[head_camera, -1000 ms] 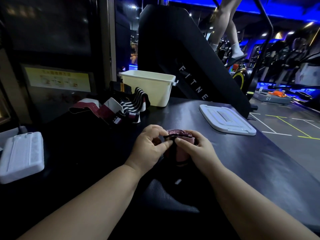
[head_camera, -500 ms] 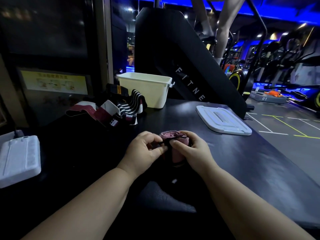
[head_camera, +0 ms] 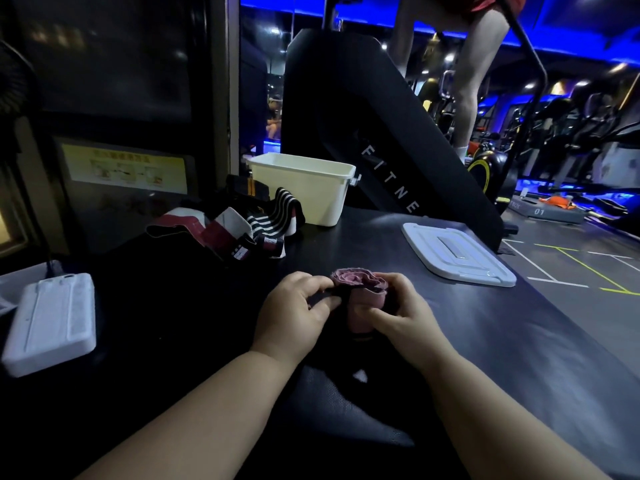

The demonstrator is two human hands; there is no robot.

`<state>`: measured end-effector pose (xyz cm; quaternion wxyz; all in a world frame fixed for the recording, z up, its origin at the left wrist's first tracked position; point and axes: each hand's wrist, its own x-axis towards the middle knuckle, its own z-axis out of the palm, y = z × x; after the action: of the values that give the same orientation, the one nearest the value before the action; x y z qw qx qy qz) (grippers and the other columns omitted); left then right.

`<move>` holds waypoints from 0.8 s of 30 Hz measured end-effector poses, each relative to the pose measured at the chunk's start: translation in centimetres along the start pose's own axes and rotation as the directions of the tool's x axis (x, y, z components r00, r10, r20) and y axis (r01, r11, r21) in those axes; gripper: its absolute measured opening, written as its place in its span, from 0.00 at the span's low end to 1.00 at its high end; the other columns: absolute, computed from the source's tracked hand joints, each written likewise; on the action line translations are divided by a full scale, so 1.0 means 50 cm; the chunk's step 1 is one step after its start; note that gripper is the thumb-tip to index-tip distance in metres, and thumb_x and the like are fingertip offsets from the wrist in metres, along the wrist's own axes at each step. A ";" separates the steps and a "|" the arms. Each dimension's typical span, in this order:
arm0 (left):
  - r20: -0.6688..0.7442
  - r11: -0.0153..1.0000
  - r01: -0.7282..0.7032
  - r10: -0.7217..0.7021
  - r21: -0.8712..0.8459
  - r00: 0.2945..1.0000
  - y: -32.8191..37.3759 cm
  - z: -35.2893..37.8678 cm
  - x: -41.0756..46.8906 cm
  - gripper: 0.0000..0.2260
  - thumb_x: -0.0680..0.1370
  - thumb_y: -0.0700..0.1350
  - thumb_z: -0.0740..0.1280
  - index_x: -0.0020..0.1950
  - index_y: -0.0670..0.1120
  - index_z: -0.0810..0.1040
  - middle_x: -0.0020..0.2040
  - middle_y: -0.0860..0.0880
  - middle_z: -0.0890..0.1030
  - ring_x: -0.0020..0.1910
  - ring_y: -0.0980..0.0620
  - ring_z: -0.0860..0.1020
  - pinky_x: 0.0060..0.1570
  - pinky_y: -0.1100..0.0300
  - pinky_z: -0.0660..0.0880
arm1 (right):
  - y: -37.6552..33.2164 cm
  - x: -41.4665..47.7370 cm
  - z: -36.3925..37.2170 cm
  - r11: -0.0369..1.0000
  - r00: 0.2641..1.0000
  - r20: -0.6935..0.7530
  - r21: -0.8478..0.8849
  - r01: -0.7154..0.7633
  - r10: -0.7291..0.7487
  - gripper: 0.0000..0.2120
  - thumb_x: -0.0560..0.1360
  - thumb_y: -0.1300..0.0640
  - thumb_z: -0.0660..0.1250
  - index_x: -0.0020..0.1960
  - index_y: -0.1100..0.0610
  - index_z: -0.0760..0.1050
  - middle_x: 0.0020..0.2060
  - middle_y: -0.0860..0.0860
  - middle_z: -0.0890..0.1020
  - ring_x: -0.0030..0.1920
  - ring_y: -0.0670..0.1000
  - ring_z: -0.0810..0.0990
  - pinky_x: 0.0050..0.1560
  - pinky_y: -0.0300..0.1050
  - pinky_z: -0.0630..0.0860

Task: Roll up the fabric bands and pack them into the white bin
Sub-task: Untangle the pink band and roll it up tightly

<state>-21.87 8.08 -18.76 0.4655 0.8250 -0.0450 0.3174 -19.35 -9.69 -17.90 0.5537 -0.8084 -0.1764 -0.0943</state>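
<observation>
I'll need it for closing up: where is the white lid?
In the head view the white lid lies flat on the dark table, right of the white bin and beyond the right hand.

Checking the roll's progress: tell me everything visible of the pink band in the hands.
The pink band is soft mauve fabric wound into a loose roll, layered edges showing on top, held roughly upright over the dark table. The left hand pinches its dark left edge; the right hand curls round its right side, thumb across the front. Its lower end is in shadow.
</observation>
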 end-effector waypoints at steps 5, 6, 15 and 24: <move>-0.032 0.998 -0.023 0.025 0.064 0.999 0.002 0.001 0.006 0.08 0.71 0.43 0.76 0.50 0.47 0.85 0.42 0.58 0.77 0.41 0.56 0.77 0.43 0.77 0.68 | -0.003 0.002 0.012 0.999 0.997 -0.072 -0.036 0.015 -0.017 0.19 0.69 0.60 0.75 0.55 0.48 0.75 0.46 0.43 0.82 0.45 0.35 0.80 0.44 0.29 0.73; -0.035 0.997 -0.035 0.037 0.070 0.999 0.003 0.002 0.006 0.08 0.71 0.43 0.76 0.49 0.47 0.85 0.42 0.58 0.77 0.41 0.56 0.77 0.44 0.76 0.68 | -0.003 0.003 0.013 0.999 0.997 -0.079 -0.040 0.015 -0.018 0.18 0.69 0.60 0.75 0.56 0.49 0.75 0.46 0.43 0.82 0.45 0.35 0.79 0.45 0.29 0.73; -0.062 0.998 -0.045 0.048 0.049 0.997 0.005 0.002 0.006 0.07 0.69 0.41 0.78 0.45 0.45 0.86 0.40 0.57 0.78 0.41 0.58 0.78 0.44 0.79 0.68 | 0.005 0.003 0.018 0.997 0.993 -0.118 -0.073 0.019 -0.028 0.19 0.69 0.61 0.76 0.57 0.52 0.75 0.46 0.44 0.82 0.47 0.41 0.81 0.48 0.33 0.74; 0.059 0.995 0.105 -0.105 0.005 0.993 0.007 0.012 -0.001 0.15 0.76 0.45 0.72 0.62 0.47 0.81 0.59 0.50 0.81 0.58 0.55 0.78 0.55 0.73 0.66 | 0.001 0.011 0.018 0.993 0.986 -0.164 -0.116 -0.014 -0.006 0.19 0.67 0.54 0.79 0.54 0.51 0.75 0.42 0.41 0.82 0.41 0.31 0.78 0.41 0.25 0.71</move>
<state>-21.77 7.37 -18.75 0.4791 0.8358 -0.0153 0.2679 -18.86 -8.77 -18.07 0.5181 -0.8293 -0.1228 -0.1696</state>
